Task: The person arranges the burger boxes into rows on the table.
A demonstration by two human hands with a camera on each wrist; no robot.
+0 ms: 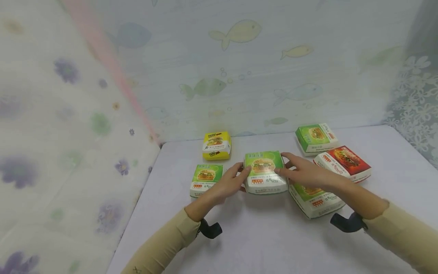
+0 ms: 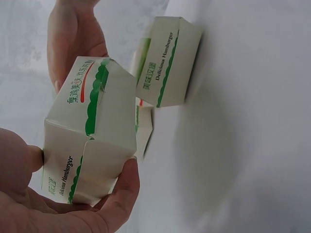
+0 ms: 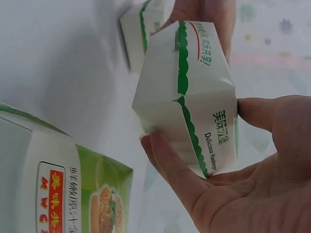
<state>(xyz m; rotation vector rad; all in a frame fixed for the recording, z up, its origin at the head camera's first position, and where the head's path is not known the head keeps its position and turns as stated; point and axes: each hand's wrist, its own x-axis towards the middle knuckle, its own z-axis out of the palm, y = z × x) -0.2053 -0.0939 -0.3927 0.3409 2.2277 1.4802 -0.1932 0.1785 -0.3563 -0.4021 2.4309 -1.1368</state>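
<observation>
Both hands grip a green-and-white hamburger box (image 1: 267,173) with a burger picture on its lid, holding it over the white table. My left hand (image 1: 228,183) pinches one side, with its thumb near the upper edge and fingers beneath, as the left wrist view shows on the box's white wall (image 2: 104,109). My right hand (image 1: 306,172) grips the opposite side the same way; in the right wrist view its fingers press under the box (image 3: 187,92). Below my right forearm sits a second green-and-white box (image 1: 316,201), partly covered by that arm.
Behind my left hand stands a green-and-white box (image 1: 207,177), with a yellow box (image 1: 217,146) farther back. A red-and-white box (image 1: 345,161) and another green box (image 1: 316,139) sit at the right. Patterned curtains (image 1: 239,76) border the white table (image 1: 260,243).
</observation>
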